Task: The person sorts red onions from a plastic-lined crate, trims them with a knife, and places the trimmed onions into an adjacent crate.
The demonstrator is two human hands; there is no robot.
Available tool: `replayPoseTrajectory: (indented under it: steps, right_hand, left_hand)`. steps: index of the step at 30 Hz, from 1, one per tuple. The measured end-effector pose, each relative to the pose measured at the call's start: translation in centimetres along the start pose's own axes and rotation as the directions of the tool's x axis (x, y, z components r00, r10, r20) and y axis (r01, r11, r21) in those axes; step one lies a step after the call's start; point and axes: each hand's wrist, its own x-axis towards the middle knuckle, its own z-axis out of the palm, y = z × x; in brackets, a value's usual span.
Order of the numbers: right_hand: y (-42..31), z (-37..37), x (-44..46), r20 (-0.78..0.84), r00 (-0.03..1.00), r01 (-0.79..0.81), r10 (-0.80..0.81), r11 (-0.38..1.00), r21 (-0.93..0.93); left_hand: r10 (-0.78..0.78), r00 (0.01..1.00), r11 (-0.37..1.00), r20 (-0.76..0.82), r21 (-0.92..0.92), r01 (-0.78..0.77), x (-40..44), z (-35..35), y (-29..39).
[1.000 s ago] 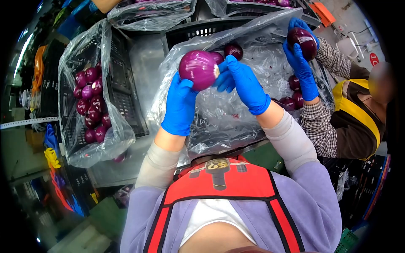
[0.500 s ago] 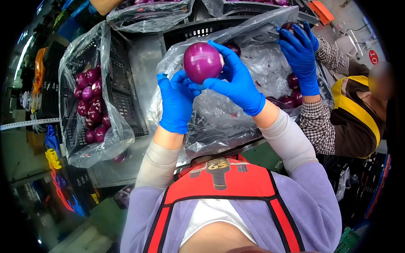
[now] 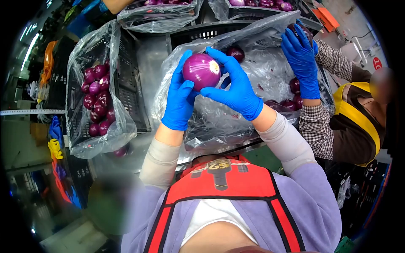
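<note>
A large, shiny purple onion is held up over the plastic-lined crate, its pale root end facing right. My left hand, in a blue glove, grips its left and lower side. Around the right side curve the spread thumb and fingers of my right hand, also gloved in blue; they touch the onion's top and lower edge. A darker onion lies in the liner just behind my right hand. Several more onions rest at the crate's right side.
At the right, a co-worker's blue-gloved hands hold a dark onion over the crate's corner. A lined crate with several onions stands at the left. Two more lined crates are at the back. One onion lies below the left crate.
The onion has turned so its root end shows more. My left hand has closed onto it from the left. The view has shifted slightly, and the co-worker's hands still hold their onion.
</note>
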Motion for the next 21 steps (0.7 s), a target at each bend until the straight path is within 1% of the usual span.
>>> replayPoseTrajectory:
  steps: [1,3,4,6,10,12,13,15,19,21]
  right_hand:
    - [0.01,0.0,0.03,0.0,1.0,0.0,0.0,1.0,0.001]
    - [-0.01,0.12,0.1,-0.005,0.993,0.115,-0.115,0.993,0.002]
    - [0.02,0.16,0.07,-0.007,0.993,0.116,-0.116,0.993,0.001]
    - [0.08,0.18,0.0,-0.003,0.994,0.107,-0.107,0.992,0.06]
    - [0.11,0.24,-0.01,-0.032,0.992,0.126,-0.125,0.992,0.024]
    - [-0.2,0.09,-0.06,-0.041,0.999,0.019,-0.017,0.999,0.048]
    - [-0.31,-0.01,-0.13,-0.042,0.999,0.017,-0.015,0.999,0.048]
    - [-0.43,-0.09,-0.2,-0.032,0.998,-0.049,0.053,0.992,0.112]
    - [-0.29,-0.39,-0.11,-0.014,0.998,-0.057,0.06,0.985,0.162]
    - [-0.16,-0.62,0.3,-0.002,0.992,-0.112,0.123,0.91,0.4]
  left_hand:
    - [0.0,1.0,1.0,0.0,0.001,0.0,-0.01,0.07,0.06]
    - [0.03,1.0,0.999,-0.002,0.016,-0.03,-0.01,0.22,0.14]
    - [0.03,1.0,0.999,0.0,0.016,-0.03,-0.02,0.13,0.1]
    - [0.04,0.999,0.999,0.026,-0.002,-0.04,0.02,-0.09,0.0]
    - [0.045,0.999,0.998,0.018,0.04,-0.045,0.25,-0.26,-0.24]
    - [0.106,0.994,0.982,0.029,0.152,-0.109,0.31,-0.44,-0.61]
    - [0.103,0.994,0.983,0.03,0.151,-0.106,0.32,-0.25,-0.68]
    - [0.184,0.983,0.96,0.014,0.211,-0.182,0.26,0.24,-0.67]
    - [0.17,0.985,0.96,0.002,0.225,-0.166,0.17,0.42,-0.56]
    - [0.105,0.994,0.99,-0.008,0.099,-0.104,0.29,0.04,-0.59]
